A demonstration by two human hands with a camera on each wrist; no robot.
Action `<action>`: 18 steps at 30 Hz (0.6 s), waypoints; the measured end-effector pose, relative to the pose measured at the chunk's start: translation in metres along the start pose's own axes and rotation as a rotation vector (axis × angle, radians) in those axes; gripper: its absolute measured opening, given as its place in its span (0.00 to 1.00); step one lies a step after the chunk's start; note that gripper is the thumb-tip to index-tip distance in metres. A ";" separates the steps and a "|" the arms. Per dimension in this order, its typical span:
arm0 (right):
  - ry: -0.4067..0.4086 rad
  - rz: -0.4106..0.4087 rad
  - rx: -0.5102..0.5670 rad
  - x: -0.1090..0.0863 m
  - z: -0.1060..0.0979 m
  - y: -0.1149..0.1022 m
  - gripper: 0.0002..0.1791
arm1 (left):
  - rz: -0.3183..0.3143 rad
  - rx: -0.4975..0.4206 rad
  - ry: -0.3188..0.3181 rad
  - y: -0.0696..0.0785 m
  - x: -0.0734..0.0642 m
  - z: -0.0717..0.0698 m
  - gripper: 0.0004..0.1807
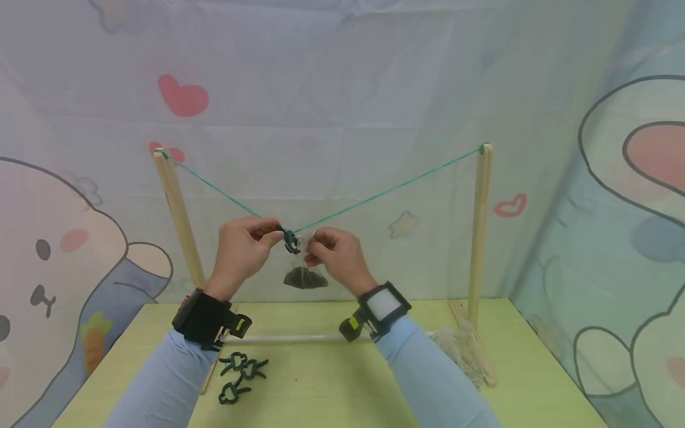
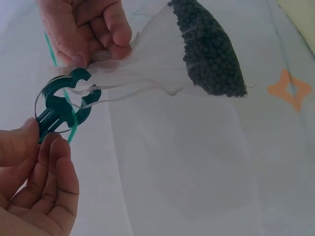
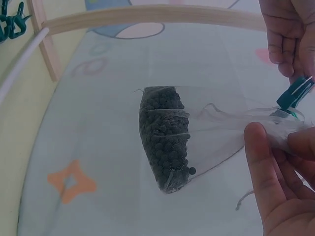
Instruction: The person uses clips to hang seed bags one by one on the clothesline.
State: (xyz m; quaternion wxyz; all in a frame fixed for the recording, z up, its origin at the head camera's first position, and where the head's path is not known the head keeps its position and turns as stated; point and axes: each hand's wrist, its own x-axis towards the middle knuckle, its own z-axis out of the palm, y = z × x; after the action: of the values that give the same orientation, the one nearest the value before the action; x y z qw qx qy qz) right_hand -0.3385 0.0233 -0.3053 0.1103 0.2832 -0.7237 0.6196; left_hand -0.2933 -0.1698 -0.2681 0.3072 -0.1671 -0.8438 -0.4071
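My left hand pinches the handles of a dark green plastic clip between thumb and fingers. In the left wrist view the clip's jaws are spread, with the green string and the bag's thin drawstrings passing through or over them. My right hand pinches the gathered neck of a sheer mesh bag right beside the clip. Small dark round beads or pellets fill the bottom of the bag, which hangs below the string. Under the hands the string is drawn down into a V.
Two wooden posts, left and right, carry the string's ends. A white rod runs low between them. Several green clips lie at the table's left. A heap of pale mesh bags lies by the right post.
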 end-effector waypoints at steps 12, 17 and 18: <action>-0.023 -0.031 0.007 -0.002 0.003 -0.002 0.06 | -0.016 0.000 -0.029 0.002 -0.003 0.005 0.14; -0.020 -0.026 -0.048 -0.005 0.000 0.000 0.05 | -0.035 0.001 -0.123 0.001 -0.005 0.004 0.19; -0.027 -0.030 -0.066 -0.005 0.000 0.000 0.05 | -0.032 0.006 -0.140 0.000 -0.005 0.004 0.20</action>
State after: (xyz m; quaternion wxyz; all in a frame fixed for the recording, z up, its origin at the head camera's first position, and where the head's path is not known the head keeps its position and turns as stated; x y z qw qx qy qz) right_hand -0.3343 0.0252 -0.3078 0.1192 0.2983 -0.7409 0.5898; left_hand -0.2909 -0.1667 -0.2734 0.2416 -0.1807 -0.8669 -0.3967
